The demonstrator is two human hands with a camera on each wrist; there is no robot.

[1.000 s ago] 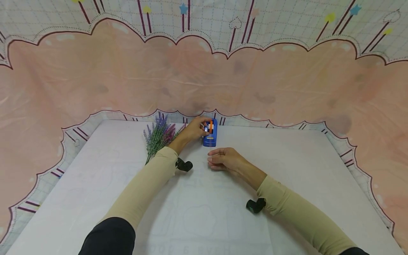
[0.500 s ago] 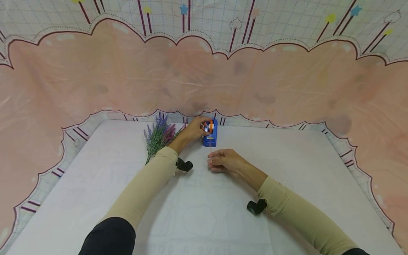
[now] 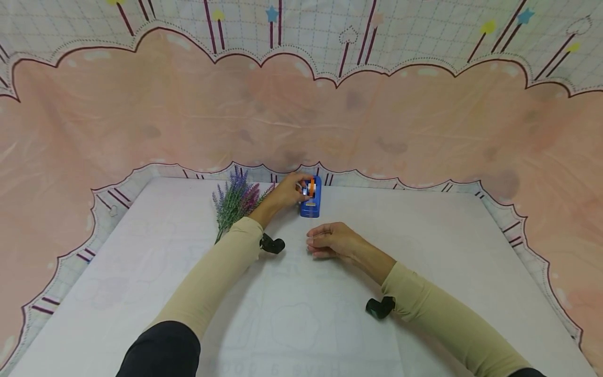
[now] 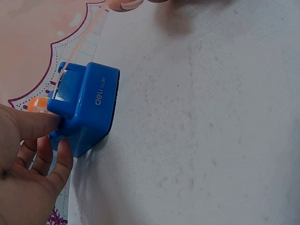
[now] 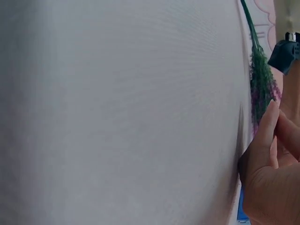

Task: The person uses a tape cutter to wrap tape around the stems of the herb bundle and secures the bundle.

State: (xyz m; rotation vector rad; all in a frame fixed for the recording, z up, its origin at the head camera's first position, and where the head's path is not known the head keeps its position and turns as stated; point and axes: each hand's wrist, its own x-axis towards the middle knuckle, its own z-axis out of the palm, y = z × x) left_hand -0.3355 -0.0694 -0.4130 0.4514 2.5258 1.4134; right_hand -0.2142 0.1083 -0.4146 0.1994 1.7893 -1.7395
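Near the far edge of the white table [image 3: 447, 235] I can see a blue tape dispenser [image 3: 310, 209] standing upright, an orange core [image 3: 311, 187] in it. The person's left hand [image 3: 286, 192] grips its side between thumb and fingers. The right hand [image 3: 336, 240], nearer the person, pinches the end of 1 see-through strip [image 4: 80, 38] running straight from the dispenser. Purple and pink flowers [image 3: 231, 201] lie just beside the left forearm.

1 forward-down head view, 2 wrist close-ups
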